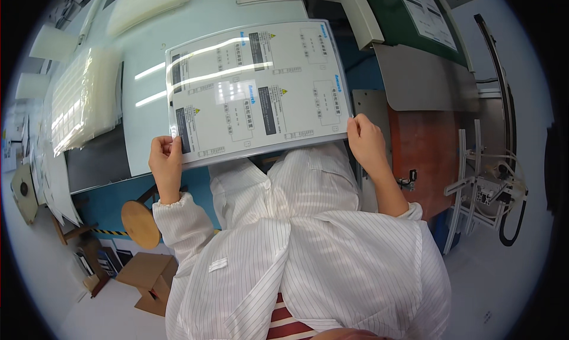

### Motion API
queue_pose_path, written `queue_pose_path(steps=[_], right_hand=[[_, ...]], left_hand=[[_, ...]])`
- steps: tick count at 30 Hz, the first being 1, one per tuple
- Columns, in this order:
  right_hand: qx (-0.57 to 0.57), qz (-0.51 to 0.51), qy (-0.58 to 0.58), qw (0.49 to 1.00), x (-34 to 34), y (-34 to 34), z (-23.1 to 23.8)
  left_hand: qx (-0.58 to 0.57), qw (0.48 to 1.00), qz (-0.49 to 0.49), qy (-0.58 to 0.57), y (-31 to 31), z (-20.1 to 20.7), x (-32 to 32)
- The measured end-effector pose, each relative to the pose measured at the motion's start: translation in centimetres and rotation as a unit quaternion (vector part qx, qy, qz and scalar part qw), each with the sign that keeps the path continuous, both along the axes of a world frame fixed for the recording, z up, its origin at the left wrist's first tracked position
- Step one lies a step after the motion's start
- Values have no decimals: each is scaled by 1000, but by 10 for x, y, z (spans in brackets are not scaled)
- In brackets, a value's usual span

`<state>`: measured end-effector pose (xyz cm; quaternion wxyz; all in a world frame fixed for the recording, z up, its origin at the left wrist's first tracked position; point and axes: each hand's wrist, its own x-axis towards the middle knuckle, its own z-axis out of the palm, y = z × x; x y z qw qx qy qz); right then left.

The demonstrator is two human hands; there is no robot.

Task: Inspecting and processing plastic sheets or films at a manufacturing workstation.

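Observation:
A wide glossy sheet of printed labels [258,94], white with black text blocks and small yellow warning triangles, spans the space between my hands. My left hand [165,165] pinches its near left corner between thumb and fingers. At the near right corner, my right hand [367,141] grips the edge, thumb uppermost. The sheet lies partly over the pale table [145,118], and its near edge reaches past the table edge above my lap. Bright light streaks reflect off its surface. Whether it is one sheet or a thin stack, I cannot tell.
Plastic-wrapped translucent sheets [89,100] lie at the left, with another white stack [148,5] at the far side. A machine with a green bed [385,14] and a grey metal plate [427,79] stands at right. A wooden stool [141,224] and cardboard box [148,275] stand below left.

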<state>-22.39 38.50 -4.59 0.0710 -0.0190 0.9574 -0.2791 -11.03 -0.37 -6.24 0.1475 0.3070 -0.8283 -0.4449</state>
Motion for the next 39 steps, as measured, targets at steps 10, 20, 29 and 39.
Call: queue_pose_path(steps=[10,20,29,39], right_hand=[[130,17,18,991,1,-7,4],[-113,-94,-8,989,-66,82,17],[-591,-316,38,741,-125,175,1],[-724,-395,60,563,-161,212,7]], left_hand=[[-98,990,-22,-99,2,12,-9],[-165,985,-36,-37,0,1,-28],[-187,979,-33,71,-12,-35,-39],[-151,986,-4,69,-7,-34,-37]])
